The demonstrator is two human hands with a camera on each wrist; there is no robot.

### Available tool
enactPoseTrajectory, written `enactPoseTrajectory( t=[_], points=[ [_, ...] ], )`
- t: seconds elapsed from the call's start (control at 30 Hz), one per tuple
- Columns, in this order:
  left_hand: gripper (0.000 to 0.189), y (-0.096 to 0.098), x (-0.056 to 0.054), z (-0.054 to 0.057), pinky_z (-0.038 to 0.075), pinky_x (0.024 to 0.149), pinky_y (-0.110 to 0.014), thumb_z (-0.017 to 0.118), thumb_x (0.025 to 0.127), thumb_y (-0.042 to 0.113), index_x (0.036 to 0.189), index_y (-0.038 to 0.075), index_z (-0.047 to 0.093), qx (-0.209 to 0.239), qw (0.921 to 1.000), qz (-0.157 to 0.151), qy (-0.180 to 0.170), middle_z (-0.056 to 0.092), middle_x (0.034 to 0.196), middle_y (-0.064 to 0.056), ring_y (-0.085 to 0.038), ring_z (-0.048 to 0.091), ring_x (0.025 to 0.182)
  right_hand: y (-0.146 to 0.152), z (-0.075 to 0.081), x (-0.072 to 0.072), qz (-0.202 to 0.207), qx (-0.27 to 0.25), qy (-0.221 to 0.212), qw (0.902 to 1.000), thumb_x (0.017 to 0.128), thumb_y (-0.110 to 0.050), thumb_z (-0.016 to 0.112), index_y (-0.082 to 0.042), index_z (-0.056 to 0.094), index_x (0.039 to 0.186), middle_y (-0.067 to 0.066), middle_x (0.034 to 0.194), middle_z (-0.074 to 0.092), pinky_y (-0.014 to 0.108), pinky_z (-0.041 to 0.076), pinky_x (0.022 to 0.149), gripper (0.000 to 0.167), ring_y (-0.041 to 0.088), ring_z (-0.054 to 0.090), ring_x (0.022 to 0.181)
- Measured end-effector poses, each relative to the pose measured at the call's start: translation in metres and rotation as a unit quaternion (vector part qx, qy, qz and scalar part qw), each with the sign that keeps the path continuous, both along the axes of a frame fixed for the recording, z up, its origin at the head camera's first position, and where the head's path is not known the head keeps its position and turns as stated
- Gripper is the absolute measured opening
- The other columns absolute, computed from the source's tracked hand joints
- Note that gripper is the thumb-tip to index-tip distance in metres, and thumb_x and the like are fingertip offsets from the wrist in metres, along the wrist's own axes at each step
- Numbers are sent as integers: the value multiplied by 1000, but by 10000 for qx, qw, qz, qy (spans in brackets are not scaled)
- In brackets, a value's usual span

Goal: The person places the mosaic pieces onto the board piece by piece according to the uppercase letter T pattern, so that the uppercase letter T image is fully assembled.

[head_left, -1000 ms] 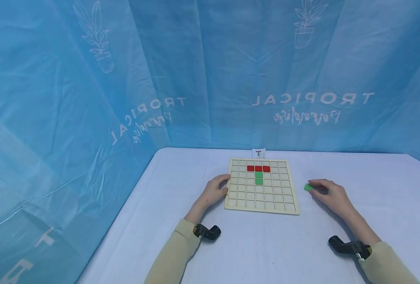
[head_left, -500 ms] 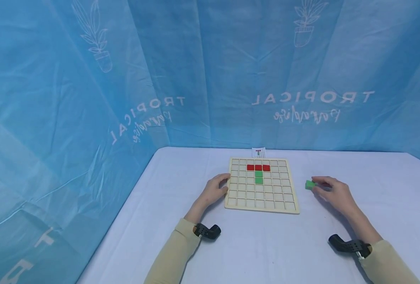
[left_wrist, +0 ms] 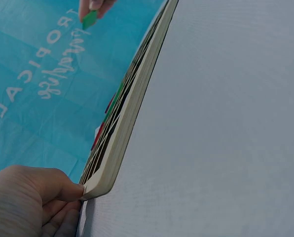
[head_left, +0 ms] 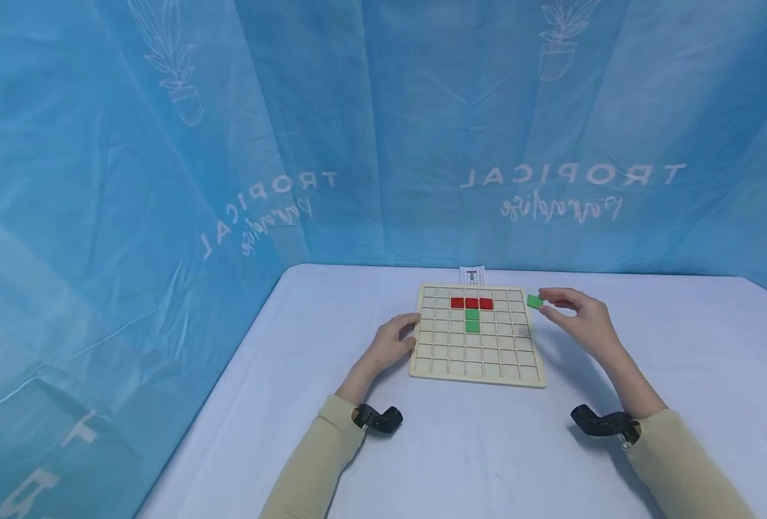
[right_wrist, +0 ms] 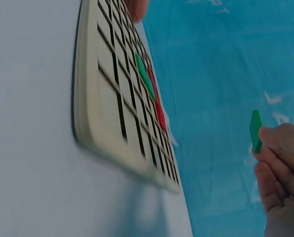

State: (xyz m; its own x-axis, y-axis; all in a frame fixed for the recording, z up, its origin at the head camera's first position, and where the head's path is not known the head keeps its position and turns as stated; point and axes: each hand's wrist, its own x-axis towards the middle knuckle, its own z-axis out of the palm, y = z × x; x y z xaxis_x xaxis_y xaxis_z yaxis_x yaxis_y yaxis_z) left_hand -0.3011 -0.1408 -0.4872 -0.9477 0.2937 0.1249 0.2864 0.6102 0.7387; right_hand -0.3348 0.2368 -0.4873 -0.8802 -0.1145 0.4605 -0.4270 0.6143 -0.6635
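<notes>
A pale square grid board (head_left: pixel 448 353) lies on the white table, with three red tiles (head_left: pixel 471 303) in a row and two green tiles (head_left: pixel 472 321) in a column below the middle one. At the board's left edge, my left hand (head_left: pixel 386 346) holds the rim; in the left wrist view its thumb (left_wrist: pixel 63 187) touches the edge. Past the board's upper right edge, my right hand (head_left: pixel 584 321) pinches a green square tile (head_left: pixel 535 301) between thumb and fingers. That green tile (right_wrist: pixel 256 131) stands upright above the table in the right wrist view.
Behind the board, a small white card (head_left: pixel 471 275) with a grid pattern lies near the table's back edge. Blue curtains (head_left: pixel 422 144) with white print enclose the back and left sides. White cloth (head_left: pixel 474 461) covers the table.
My right hand has lifted the green tile and carried it left and away from me, to the board's upper right edge. The left hand stays at the board's left edge.
</notes>
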Motion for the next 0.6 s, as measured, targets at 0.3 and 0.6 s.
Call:
enactPoseTrajectory(
  t=[0.3, 0.6],
  points=[
    [49, 1, 0, -1, 32, 109, -32, 54, 91, 4, 139, 3, 45, 24, 10000, 57, -39, 45, 141, -10, -22, 38, 132, -77, 48, 30, 713, -107, -682, 9951, 88, -23, 69, -4, 63, 120, 14, 116, 63, 52, 48, 90, 38, 32, 57, 105],
    [49, 0, 0, 0, 33, 108, -31, 54, 91, 4, 139, 3, 45, 15, 10000, 67, 2, 45, 141, -10, -21, 39, 131, -101, 45, 36, 1062, -214, -627, 9921, 85, -16, 72, -6, 66, 116, 11, 111, 66, 50, 51, 87, 33, 30, 60, 101]
  ],
)
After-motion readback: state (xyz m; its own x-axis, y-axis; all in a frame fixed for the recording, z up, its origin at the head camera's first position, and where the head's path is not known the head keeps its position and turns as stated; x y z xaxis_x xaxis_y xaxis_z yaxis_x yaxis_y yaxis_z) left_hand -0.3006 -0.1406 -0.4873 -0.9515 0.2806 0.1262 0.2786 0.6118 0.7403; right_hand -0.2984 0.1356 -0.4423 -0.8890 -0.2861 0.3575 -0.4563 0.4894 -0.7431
